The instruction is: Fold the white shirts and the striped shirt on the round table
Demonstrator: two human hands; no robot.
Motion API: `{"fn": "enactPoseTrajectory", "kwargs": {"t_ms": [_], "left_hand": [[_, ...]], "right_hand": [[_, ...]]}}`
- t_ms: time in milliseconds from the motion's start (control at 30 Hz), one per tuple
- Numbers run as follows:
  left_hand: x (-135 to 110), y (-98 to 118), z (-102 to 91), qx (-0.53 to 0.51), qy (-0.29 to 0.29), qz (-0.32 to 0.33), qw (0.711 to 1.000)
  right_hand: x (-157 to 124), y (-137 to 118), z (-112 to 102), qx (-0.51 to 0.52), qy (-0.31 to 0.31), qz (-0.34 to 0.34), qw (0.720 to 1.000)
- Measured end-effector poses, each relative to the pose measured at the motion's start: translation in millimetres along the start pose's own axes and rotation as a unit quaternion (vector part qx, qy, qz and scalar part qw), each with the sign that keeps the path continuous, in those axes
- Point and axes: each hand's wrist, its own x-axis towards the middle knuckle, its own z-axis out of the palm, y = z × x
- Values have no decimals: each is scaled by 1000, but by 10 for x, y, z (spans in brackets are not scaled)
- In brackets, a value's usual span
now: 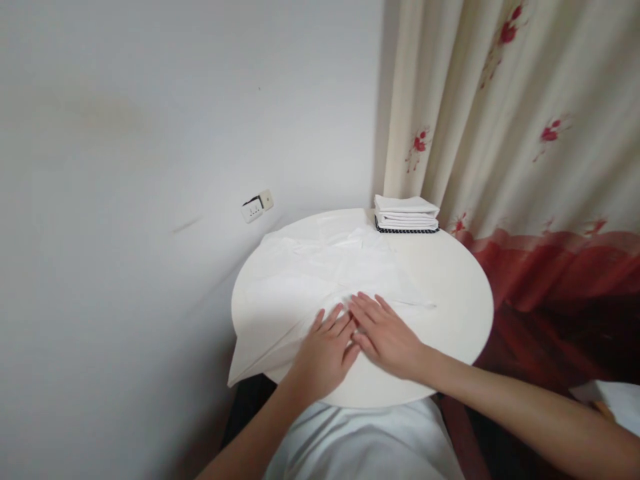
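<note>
A thin white cloth lies spread over a round white table, and one corner hangs past the table's left edge. A diagonal edge or fold crosses it near my hands. My left hand rests flat on the cloth's near part, fingers stretched forward. Beside it, my right hand lies palm down with fingers extended, its fingertips meeting those of the left hand. Both palms are hidden against the surface. White on white, parts of the cloth's outline are hard to make out.
Folded white cloths are stacked at the table's back right, with a black-and-white patterned edge at the bottom. A wall with a socket stands at the left. A flowered curtain hangs at the right.
</note>
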Motion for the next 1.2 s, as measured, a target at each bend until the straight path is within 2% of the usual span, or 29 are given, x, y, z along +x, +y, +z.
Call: {"fn": "enactPoseTrajectory", "kwargs": {"t_ms": [100,233,433,700,833,933,1033,1200], "left_hand": [[1,-23,3,-3,-5,1,1000],[-30,-90,28,-12,0,13,1000],[-39,-132,40,-22,2,27,999],[-31,-74,-11,-36,-11,7,999],[-52,-26,-41,-45,-27,-5,999],[-67,-19,-41,-48,-26,-7,998],[-70,-15,-28,-49,-16,-2,999],[-103,-18,-67,-48,-26,8,998]], "right_hand": [[33,-44,102,15,-78,5,997],[-124,246,29,2,-118,52,992],[-517,663,-140,-79,-78,103,988],[-884,875,-145,-116,-55,134,983],[-1004,975,-82,-124,-34,124,984],[-945,964,-84,-143,9,122,982],[-697,781,-121,-123,34,100,987],[-213,360,-11,-4,-57,-48,997]]}}
